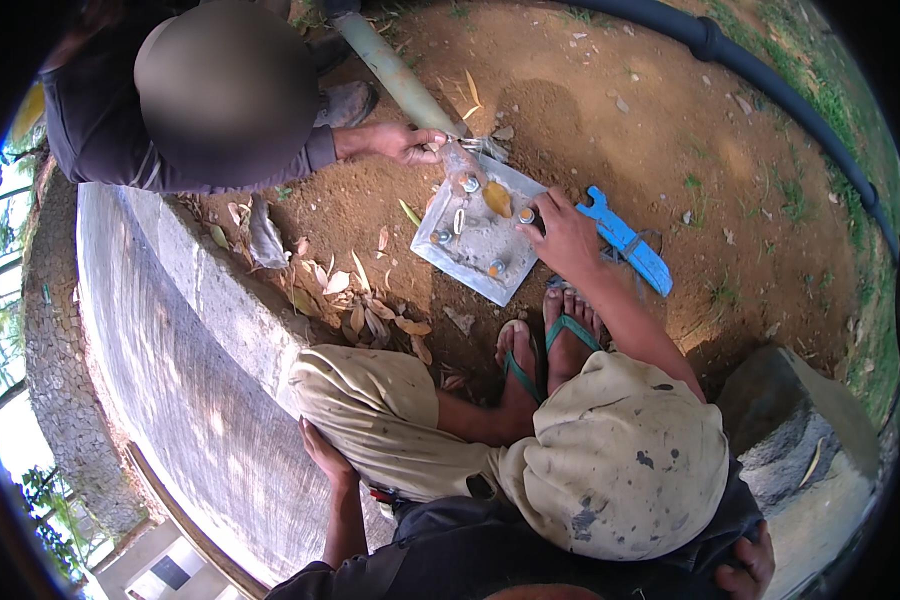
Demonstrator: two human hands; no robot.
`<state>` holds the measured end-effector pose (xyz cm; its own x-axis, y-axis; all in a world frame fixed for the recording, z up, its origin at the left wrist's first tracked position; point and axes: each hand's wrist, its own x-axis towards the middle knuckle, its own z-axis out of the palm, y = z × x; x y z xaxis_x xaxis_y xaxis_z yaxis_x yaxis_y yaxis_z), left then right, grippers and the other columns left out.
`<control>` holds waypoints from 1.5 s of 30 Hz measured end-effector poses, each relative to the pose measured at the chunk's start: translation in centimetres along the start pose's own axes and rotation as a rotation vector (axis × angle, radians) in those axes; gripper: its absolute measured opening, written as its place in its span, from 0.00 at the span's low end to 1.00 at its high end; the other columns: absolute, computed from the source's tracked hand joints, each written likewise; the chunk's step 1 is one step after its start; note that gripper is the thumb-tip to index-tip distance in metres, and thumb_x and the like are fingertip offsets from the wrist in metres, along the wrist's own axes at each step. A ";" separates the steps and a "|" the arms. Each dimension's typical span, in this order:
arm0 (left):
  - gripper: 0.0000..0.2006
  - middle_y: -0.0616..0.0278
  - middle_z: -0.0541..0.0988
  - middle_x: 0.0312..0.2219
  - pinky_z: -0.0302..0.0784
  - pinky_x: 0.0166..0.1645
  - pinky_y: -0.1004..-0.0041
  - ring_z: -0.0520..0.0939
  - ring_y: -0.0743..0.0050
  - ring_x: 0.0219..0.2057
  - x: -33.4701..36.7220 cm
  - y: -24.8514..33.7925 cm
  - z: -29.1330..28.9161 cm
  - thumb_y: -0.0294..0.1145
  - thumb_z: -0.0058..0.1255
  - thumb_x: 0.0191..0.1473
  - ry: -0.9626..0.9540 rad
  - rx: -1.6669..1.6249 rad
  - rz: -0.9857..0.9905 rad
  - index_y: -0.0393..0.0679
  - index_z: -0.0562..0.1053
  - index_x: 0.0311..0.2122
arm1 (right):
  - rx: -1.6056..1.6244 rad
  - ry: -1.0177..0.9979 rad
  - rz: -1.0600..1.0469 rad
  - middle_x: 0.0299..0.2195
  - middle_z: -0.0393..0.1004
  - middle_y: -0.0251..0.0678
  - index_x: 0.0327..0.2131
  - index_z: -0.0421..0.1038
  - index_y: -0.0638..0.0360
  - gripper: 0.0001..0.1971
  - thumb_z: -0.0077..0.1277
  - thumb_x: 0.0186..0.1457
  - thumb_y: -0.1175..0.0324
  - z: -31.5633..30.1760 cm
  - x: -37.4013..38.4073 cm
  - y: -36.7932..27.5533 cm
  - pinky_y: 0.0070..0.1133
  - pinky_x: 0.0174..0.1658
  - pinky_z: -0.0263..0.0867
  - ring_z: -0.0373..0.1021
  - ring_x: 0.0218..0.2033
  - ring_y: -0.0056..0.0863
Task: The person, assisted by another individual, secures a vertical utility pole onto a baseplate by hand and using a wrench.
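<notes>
A square grey plate (438, 262) lies on the soil, with several upright bolts (497, 268) topped by nuts and a yellow-brown leaf (497, 198) on it. At the plate's right corner, the thumb and fingers of my right hand (568, 238) close around the top of a bolt (526, 215). My left hand (327, 458) rests with fingers stretched out beside my left thigh, over the concrete edge, holding nothing. Across from me, a co-worker's hand (410, 145) pinches something by a crumpled translucent piece (458, 162) at the plate's far corner; the pinched thing is unclear.
A blue flat tool with a hooked end (625, 240) lies right of the plate. Beyond it runs a black pipe (770, 75). A grey-green pipe (395, 75) ends behind the plate. Concrete kerb (200, 300) left, rock (800, 430) right. Fingers (748, 560) show lower right, owner unclear.
</notes>
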<state>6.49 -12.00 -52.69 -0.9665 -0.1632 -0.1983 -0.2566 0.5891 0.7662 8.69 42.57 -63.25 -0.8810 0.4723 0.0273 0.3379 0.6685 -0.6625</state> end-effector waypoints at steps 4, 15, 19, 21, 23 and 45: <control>0.29 0.37 0.71 0.59 0.61 0.67 0.57 0.71 0.47 0.60 0.2 -0.9 -0.4 0.43 0.29 0.72 0.005 -0.014 -0.018 0.25 0.66 0.62 | 0.041 0.029 -0.177 0.42 0.72 0.38 0.44 0.72 0.57 0.19 0.66 0.52 0.61 0.3 0.4 1.4 0.39 0.39 0.71 0.75 0.41 0.48; 0.30 0.34 0.70 0.60 0.61 0.68 0.55 0.71 0.43 0.61 -0.4 1.0 0.0 0.42 0.26 0.71 -0.021 0.207 0.082 0.23 0.65 0.62 | -0.194 -0.042 0.115 0.41 0.74 0.41 0.42 0.73 0.63 0.22 0.65 0.53 0.55 0.2 0.8 -1.7 0.38 0.35 0.75 0.79 0.38 0.44; 0.30 0.34 0.72 0.58 0.62 0.67 0.55 0.72 0.43 0.60 -0.6 0.6 0.1 0.42 0.27 0.70 0.064 0.332 0.164 0.23 0.66 0.61 | -0.123 0.041 -0.058 0.40 0.74 0.41 0.41 0.73 0.64 0.20 0.64 0.54 0.58 0.9 0.8 -0.6 0.36 0.35 0.75 0.79 0.37 0.43; 0.30 0.34 0.72 0.58 0.62 0.67 0.55 0.72 0.43 0.60 -0.6 0.1 -0.2 0.42 0.27 0.71 0.032 0.313 0.157 0.23 0.66 0.61 | -0.110 0.076 -0.127 0.40 0.74 0.41 0.41 0.73 0.64 0.19 0.64 0.54 0.59 1.1 0.8 0.1 0.36 0.34 0.75 0.79 0.37 0.42; 0.30 0.34 0.71 0.59 0.62 0.68 0.56 0.71 0.43 0.61 -0.4 1.2 -0.1 0.43 0.27 0.71 -0.042 0.202 0.082 0.23 0.65 0.63 | -0.101 0.088 -0.153 0.40 0.74 0.41 0.40 0.73 0.63 0.19 0.64 0.54 0.58 1.0 0.6 0.3 0.35 0.34 0.75 0.79 0.36 0.42; 0.31 0.29 0.64 0.65 0.56 0.72 0.53 0.64 0.37 0.68 -0.2 0.4 -0.4 0.42 0.26 0.71 -0.020 0.350 0.059 0.23 0.60 0.66 | -0.100 0.115 -0.137 0.40 0.74 0.44 0.41 0.70 0.63 0.20 0.63 0.56 0.58 2.2 0.3 1.1 0.37 0.32 0.74 0.79 0.35 0.44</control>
<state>6.62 -12.01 -52.10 -0.9787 -0.1079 -0.1746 -0.1848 0.8331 0.5213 8.05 42.17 -65.63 -0.8794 0.4316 0.2008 0.2537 0.7820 -0.5694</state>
